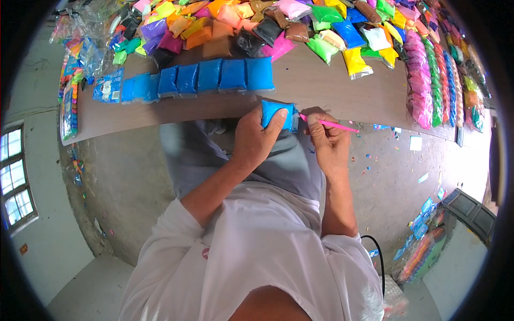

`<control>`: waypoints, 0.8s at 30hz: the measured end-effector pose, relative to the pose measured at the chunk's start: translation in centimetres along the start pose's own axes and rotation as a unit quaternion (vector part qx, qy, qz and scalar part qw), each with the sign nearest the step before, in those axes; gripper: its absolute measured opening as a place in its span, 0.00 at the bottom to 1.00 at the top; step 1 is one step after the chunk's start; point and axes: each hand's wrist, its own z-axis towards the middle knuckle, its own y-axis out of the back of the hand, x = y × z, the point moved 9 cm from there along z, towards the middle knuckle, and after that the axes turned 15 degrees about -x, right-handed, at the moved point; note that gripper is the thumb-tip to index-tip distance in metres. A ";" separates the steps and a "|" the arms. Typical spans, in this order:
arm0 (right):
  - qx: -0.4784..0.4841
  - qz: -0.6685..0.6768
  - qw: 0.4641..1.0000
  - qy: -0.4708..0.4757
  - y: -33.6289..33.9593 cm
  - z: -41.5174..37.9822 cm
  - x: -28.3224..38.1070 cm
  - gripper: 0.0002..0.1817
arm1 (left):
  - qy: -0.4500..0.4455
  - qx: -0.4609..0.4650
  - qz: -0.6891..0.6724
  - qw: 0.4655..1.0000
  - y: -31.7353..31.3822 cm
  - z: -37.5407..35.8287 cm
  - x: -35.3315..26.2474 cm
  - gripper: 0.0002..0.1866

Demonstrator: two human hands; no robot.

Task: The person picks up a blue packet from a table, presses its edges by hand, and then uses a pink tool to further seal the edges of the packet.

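Note:
A small plump blue packet (274,111) is gripped by my left hand (251,138), its thumb pressed flat on the front. The packet hangs at the table's near edge, with its clear plastic end facing right. My right hand (331,140) is closed around a thin pink plastic tool (340,126), thumb on top. The tool's pointed end reaches left, right beside the packet's clear end. Just beyond my left hand, a row of joined blue packets (209,76) lies across the table, with a printed blue-and-white wrapper (108,86) at its left end.
A heap of many-coloured packets (225,27) covers the back of the table (321,96). At the right lie long packet strips, including a pink one (418,80) and a green one (432,80). Scraps litter the floor (375,176); a dark crate (470,214) stands at the right.

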 end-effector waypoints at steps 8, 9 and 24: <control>-0.035 0.049 0.998 0.017 0.8 0.0 -0.4 0.05 | -0.006 0.002 0.005 1.000 0.0 0.0 -0.1 0.16; -0.037 0.072 0.997 0.002 0.8 0.1 -0.5 0.05 | -0.015 -0.001 0.004 1.000 0.1 0.1 -0.2 0.16; -0.052 0.119 0.991 -0.038 0.2 -0.8 -0.8 0.07 | -0.009 -0.001 0.003 1.000 0.0 0.0 0.0 0.16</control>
